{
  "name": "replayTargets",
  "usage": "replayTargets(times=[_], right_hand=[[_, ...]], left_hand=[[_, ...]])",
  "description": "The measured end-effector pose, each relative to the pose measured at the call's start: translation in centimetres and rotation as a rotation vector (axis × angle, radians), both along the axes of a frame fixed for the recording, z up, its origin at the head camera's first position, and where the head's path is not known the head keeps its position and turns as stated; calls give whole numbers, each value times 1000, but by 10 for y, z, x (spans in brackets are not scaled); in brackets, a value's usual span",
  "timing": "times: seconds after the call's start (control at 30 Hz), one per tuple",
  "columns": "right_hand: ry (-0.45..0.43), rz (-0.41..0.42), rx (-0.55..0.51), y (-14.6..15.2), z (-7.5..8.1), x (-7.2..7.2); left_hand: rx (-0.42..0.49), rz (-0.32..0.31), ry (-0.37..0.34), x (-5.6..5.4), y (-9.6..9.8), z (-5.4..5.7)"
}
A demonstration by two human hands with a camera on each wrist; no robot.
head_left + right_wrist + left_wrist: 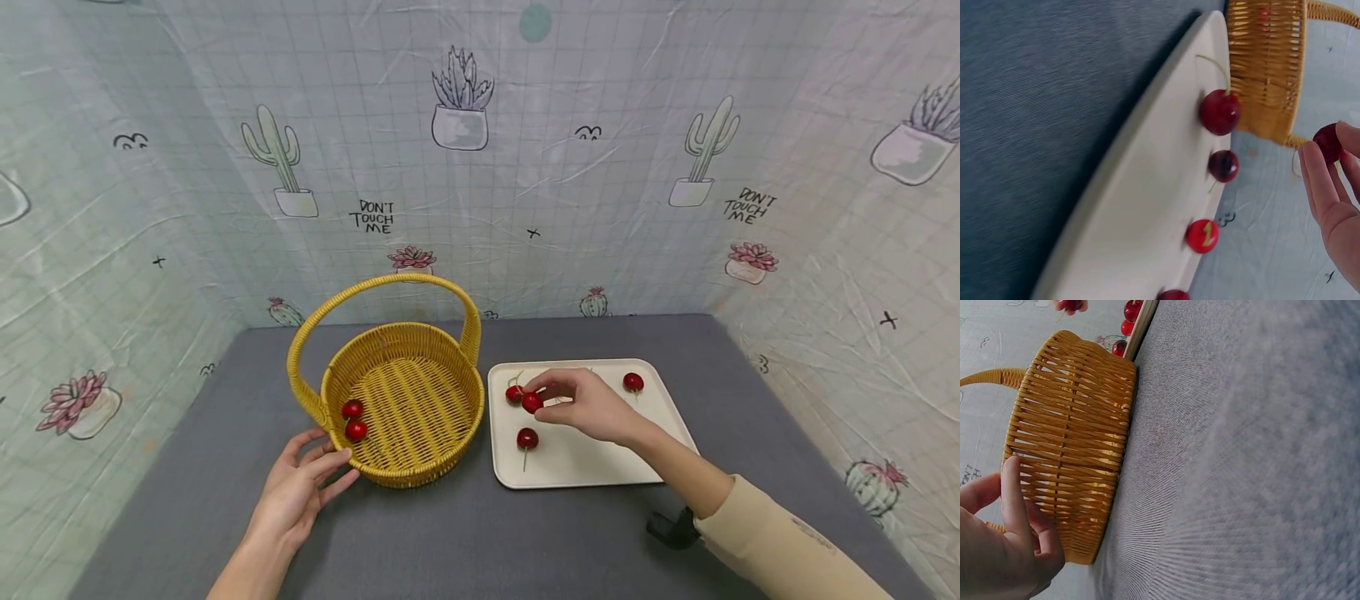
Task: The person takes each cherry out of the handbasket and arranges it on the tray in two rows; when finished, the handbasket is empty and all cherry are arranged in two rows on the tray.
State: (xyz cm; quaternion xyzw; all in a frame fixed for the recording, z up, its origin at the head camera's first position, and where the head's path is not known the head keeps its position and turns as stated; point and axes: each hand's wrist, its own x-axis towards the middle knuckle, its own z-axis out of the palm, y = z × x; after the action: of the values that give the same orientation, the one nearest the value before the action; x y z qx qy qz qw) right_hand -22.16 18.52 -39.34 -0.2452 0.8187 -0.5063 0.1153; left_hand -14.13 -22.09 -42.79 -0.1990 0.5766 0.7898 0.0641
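A yellow woven basket (408,475) with a tall arched handle stands left of centre, two red cherries (356,430) inside it near its left wall. My left hand (296,492) holds the basket's near-left rim, its fingers (1015,506) against the weave in the left wrist view. Over a cream tray (600,468), my right hand (588,406) pinches a dark red cherry (1328,142) between thumb and fingers, raised above the tray surface. Other cherries lie on the tray: one with a stem (1219,112) at its near left, one (633,382) at its far right.
The tray sits just right of the basket on a grey cloth-covered table (450,550). A patterned curtain (525,275) encloses the back and sides. A black strap-like piece (673,529) shows under my right wrist. The basket's handle (375,287) arches high above its rim.
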Motion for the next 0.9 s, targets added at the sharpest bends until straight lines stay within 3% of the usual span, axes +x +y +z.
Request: replayTargets(times=[0.33,0.9], right_hand=[[-34,-72,-10,25,-18,6],[-47,-136,135,37,-46,10]], left_hand=[[-6,1,0,0,0,0],[-12,-2,4,0,0,0]])
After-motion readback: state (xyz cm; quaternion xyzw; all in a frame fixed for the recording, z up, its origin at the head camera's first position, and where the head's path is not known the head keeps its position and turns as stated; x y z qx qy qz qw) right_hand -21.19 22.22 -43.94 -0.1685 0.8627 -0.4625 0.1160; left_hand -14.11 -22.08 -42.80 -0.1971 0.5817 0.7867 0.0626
